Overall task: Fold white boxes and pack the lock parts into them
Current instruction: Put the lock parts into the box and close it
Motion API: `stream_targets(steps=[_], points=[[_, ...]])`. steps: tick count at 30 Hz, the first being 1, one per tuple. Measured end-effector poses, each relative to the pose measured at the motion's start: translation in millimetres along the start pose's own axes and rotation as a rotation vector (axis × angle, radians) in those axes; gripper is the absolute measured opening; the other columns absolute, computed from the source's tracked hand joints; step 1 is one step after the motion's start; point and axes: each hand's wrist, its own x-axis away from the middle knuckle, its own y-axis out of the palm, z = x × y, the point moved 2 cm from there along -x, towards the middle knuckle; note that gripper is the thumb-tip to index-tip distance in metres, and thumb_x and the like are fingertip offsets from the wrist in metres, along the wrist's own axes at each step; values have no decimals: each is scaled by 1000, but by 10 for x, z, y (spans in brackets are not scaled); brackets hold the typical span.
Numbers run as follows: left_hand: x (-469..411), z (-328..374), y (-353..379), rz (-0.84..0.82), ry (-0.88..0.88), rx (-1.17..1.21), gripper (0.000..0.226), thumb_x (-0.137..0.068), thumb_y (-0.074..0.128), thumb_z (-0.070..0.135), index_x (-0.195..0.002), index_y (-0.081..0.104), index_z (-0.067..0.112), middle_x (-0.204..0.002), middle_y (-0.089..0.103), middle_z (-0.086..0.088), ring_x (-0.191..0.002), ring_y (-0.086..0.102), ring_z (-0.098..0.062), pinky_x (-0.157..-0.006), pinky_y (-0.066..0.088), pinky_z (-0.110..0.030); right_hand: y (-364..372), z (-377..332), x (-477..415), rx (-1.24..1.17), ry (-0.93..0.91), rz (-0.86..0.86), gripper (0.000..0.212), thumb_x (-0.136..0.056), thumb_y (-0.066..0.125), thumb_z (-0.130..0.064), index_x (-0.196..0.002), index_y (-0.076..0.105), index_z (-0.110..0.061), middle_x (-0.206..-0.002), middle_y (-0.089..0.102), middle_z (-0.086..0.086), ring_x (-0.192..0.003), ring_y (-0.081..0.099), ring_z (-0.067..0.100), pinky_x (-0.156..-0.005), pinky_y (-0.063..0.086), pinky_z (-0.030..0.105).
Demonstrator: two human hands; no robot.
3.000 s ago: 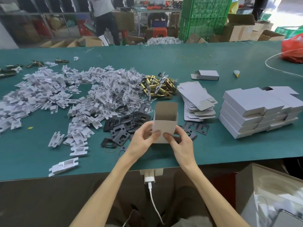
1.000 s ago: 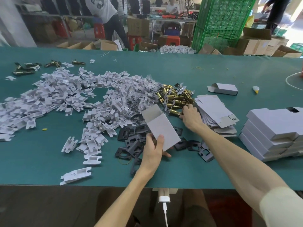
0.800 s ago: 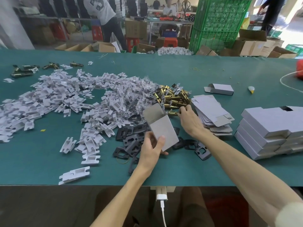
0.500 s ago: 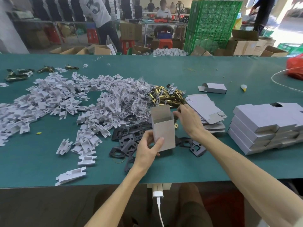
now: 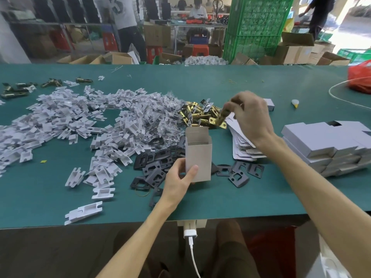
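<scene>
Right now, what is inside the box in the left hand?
Only inner walls show near the top of the box; its bottom is hidden. The right hand holds a brass latch outside it.

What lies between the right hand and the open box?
Head view: the brass latch the right hand holds, hanging above and right of the open box.

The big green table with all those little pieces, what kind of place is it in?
Probably a factory packing room: heaps of white plastic clips and brass latch parts, a stack of folded white cardboard boxes, and brown cartons behind.
</scene>
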Motion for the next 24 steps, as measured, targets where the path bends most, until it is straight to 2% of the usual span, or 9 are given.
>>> stream_targets(steps=[1, 3, 6, 9, 11, 16, 20, 24], points=[[-3, -9, 1, -6, 1, 1, 26, -98, 72, 31, -120, 62, 23, -119, 72, 2, -112, 68, -14, -89, 59, -29, -93, -69, -19, -27, -32, 31, 17, -96, 68, -18, -93, 70, -1, -87, 64, 1, -72, 60, 20, -71, 50, 35], [-7, -19, 6, -14, -4, 7, 25, -98, 72, 30, -120, 62, 24, -119, 72, 4, -111, 69, -12, -93, 58, -29, -213, -216, -14, -79, -96, 40, 13, -95, 69, -17, -92, 70, -4, -85, 64, -1, -69, 61, 16, -70, 51, 32], [-1, 0, 13, -13, -12, 32, 30, -94, 73, 35, -119, 63, 24, -117, 74, 5, -110, 69, -10, -91, 57, -26, -192, -405, 78, -98, -163, -64, 17, -93, 71, -20, -93, 72, -4, -85, 66, 0, -70, 60, 10, -70, 53, 31], [7, 10, 8, -20, -3, 32, 30, -93, 74, 33, -119, 63, 23, -118, 74, 5, -109, 69, -10, -90, 57, -24, -43, -475, 178, -66, -174, -175, 21, -93, 71, -21, -97, 73, 0, -91, 69, 6, -80, 64, 22, -77, 55, 44], [9, -1, 2, -29, -2, 19, 27, -95, 74, 27, -119, 63, 23, -119, 73, 4, -110, 69, -10, -89, 56, -23, 32, -485, 212, -30, -173, -218, 22, -95, 69, -22, -97, 72, -1, -95, 68, 7, -84, 64, 25, -78, 53, 46], [9, -2, 9, -48, 7, 3, 29, -95, 75, 26, -121, 62, 21, -119, 73, 5, -110, 69, -10, -89, 56, -22, 81, -591, 265, 75, -247, -274, 24, -97, 67, -27, -97, 72, -4, -98, 65, 5, -82, 61, 27, -73, 50, 44], [8, 9, 6, -42, 25, 9, 29, -93, 77, 25, -118, 64, 20, -115, 74, 6, -108, 70, -10, -88, 56, -22, 116, -713, 275, 197, -321, -308, 27, -97, 64, -32, -99, 73, -7, -100, 65, 4, -82, 62, 25, -66, 47, 35], [11, 11, 5, -43, 29, 13, 30, -92, 78, 26, -119, 65, 20, -115, 74, 6, -108, 70, -10, -88, 56, -22, 162, -756, 286, 246, -363, -309, 26, -99, 62, -31, -100, 74, -8, -101, 66, 3, -86, 63, 22, -67, 45, 30]])
